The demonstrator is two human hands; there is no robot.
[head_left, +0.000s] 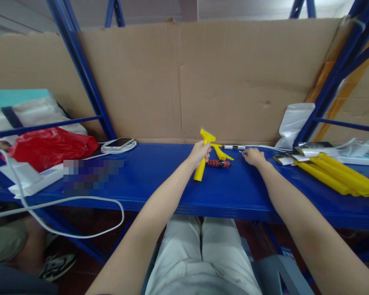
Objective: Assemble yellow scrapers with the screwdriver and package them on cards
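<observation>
My left hand is closed around the handle of a yellow scraper, whose wide head points up and away from me. Just right of it, another yellow scraper part lies on the blue table. A red and black screwdriver handle rests in front of that part. My right hand is down on the tabletop, its fingertips pinched together at some tiny shiny pieces, too small to name. Behind these lies a small flat white and dark item.
Yellow handles are piled at the right beside dark and white packets. A white pouch leans on the rack post. To the left are a phone on a coiled cable, a red bag and a looping white cable. Cardboard walls the back.
</observation>
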